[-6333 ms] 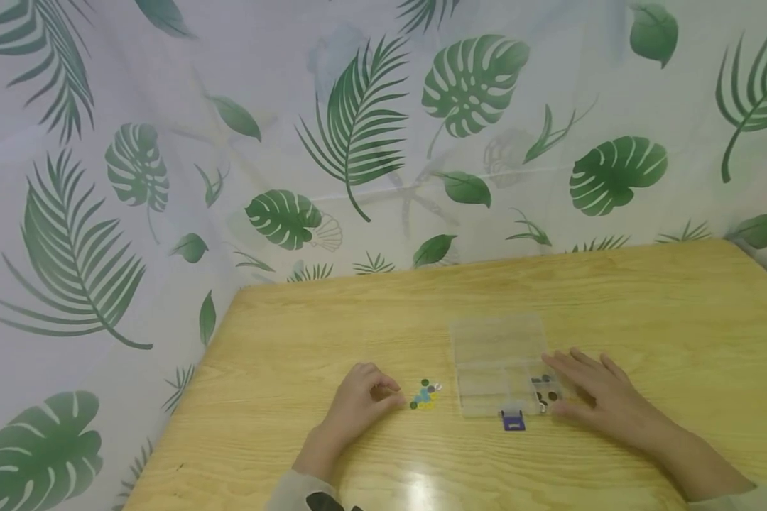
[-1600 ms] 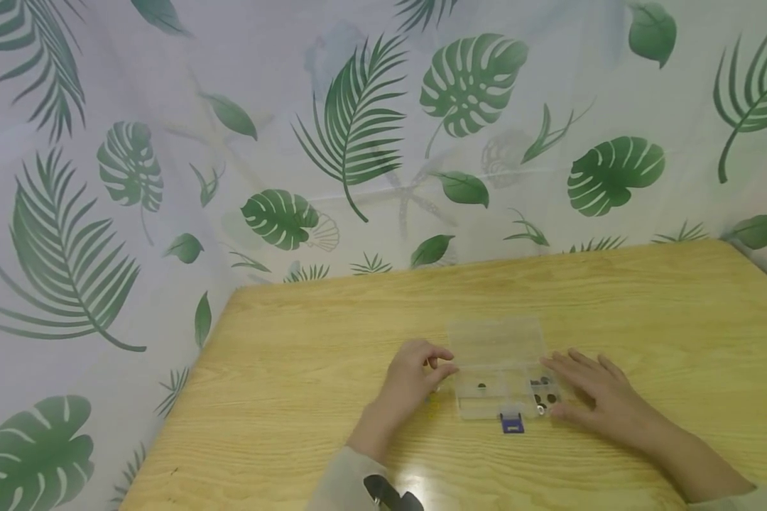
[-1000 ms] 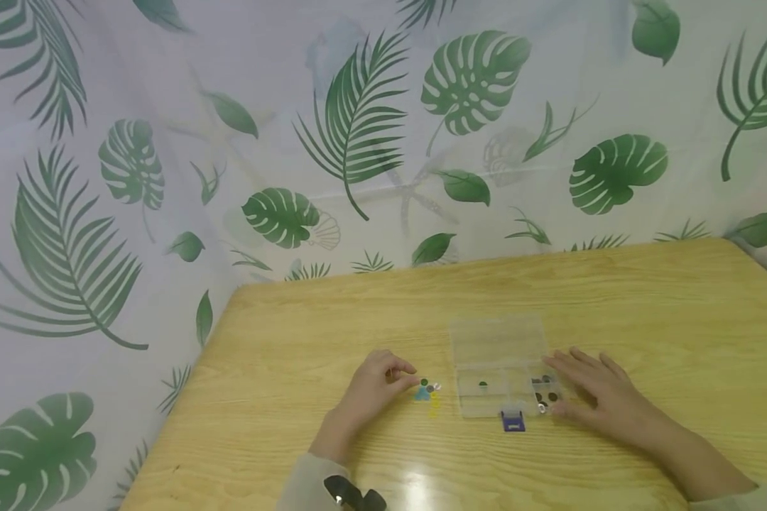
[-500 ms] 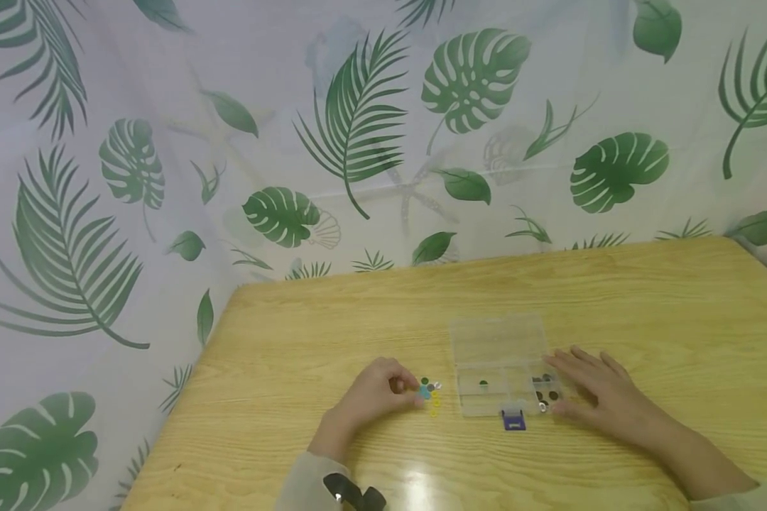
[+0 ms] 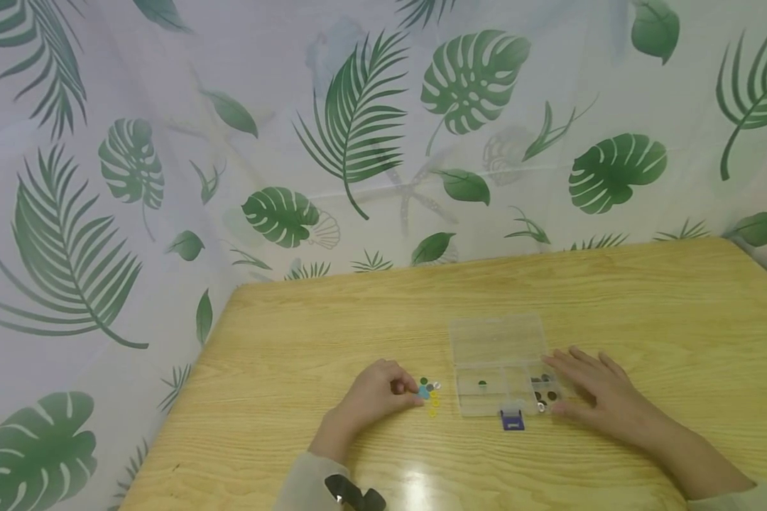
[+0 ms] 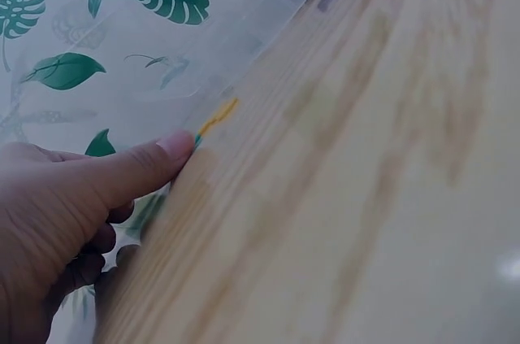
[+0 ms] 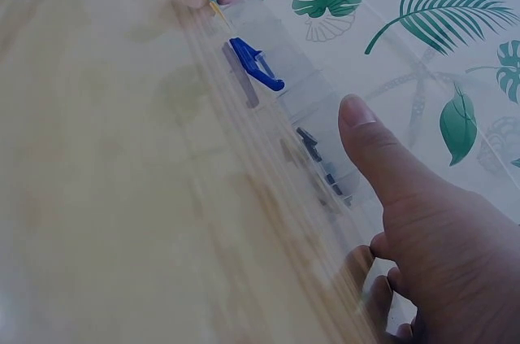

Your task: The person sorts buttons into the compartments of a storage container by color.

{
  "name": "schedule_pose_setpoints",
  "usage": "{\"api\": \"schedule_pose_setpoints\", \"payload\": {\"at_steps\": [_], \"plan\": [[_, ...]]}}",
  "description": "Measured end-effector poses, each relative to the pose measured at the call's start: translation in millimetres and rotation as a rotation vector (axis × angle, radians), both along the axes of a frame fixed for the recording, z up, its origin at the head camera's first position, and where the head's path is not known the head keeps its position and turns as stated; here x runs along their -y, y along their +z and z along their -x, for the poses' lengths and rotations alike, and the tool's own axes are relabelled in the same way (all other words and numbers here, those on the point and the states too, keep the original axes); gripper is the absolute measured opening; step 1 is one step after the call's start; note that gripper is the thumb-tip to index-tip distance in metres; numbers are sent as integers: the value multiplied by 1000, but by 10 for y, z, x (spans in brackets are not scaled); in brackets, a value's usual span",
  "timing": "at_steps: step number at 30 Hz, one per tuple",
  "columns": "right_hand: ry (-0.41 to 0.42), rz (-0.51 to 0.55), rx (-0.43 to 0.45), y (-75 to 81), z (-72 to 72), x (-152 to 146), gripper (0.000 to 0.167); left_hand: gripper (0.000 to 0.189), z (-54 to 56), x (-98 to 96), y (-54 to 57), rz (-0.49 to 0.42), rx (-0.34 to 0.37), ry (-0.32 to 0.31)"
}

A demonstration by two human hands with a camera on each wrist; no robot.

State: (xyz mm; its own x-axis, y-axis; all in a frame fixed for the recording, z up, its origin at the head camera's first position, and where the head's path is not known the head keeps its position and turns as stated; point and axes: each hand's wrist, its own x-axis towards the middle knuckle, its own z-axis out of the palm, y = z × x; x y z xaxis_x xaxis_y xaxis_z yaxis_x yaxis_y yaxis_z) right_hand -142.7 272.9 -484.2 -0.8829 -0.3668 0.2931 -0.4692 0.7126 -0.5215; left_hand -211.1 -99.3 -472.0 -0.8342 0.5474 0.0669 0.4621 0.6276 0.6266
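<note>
L hand [image 5: 373, 392] & R hand [image 5: 604, 397] bare; L sleeve [image 5: 305, 486] off-white, w/ blk two-lobed piece [image 5: 342, 489] on it, tiny bright spot nr its edge. R sleeve [image 5: 724, 499] also pale, only cuff end in view.

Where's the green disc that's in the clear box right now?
In the head view, the green disc lies in the left part of the clear box, with dark discs and the right hand farther right.
</note>
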Motion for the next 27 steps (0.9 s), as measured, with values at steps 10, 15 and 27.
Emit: {"api": "schedule_pose_setpoints", "payload": {"at_steps": [10,15,27], "plan": [[-1,-4,-8,2,0,5,68,13,-23,-5,7,28,-60,-12],[1,-2,5,16,-5,9,68,14,-12,7,-20,23,-89,-30],[4,0,-7,0,1,2,68,12,-19,-3,33,-101,-57,-2]]}}
